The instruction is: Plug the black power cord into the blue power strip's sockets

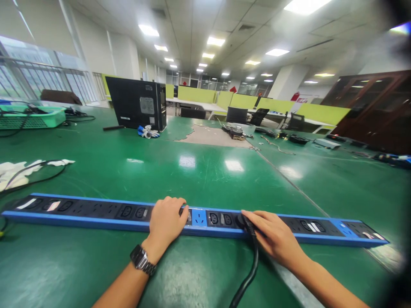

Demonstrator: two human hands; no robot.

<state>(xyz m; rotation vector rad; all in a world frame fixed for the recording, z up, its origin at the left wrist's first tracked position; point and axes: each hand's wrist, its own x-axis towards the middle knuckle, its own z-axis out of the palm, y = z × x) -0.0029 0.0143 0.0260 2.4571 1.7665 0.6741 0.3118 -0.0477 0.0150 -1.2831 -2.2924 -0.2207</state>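
Note:
A long blue power strip [96, 210] with black sockets lies across the green table [205, 171] in front of me. My left hand [167, 222], with a watch on its wrist, rests on the middle of the strip, fingers curled over its top. My right hand [276, 237] lies flat over a black plug [244, 221] that sits at a socket on the strip. A thick black cable [248, 273] runs from the plug toward me. Whether the plug is fully in the socket is hidden by my fingers.
A black computer case [138, 102] stands at the back of the table. A green basket [32, 117] sits far left, white cloth [16, 171] and black wires near the left edge. Small parts [236, 131] and tools lie farther back right. A dark wooden cabinet [375, 107] stands at right.

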